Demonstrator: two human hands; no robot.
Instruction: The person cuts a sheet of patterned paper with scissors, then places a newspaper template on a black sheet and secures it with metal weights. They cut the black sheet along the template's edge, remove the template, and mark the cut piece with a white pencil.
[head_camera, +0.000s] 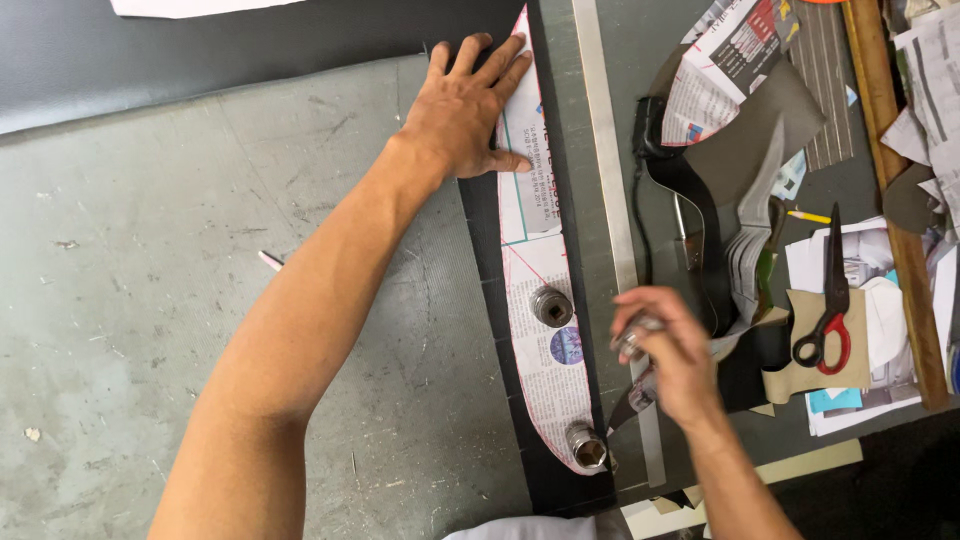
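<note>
Thin, limp paper pattern (535, 270) is pinned flat under spread left hand (465, 105); right hand (670, 350) is curled around a heavy metal weight (632, 338).

Left hand (463, 108): bare, no ring, no glove.
Right hand (668, 352): bare, no glove.
Forearms: both uncovered, no sleeves, no watch or band visible.
Torso: pale garment edge at bottom.
</note>
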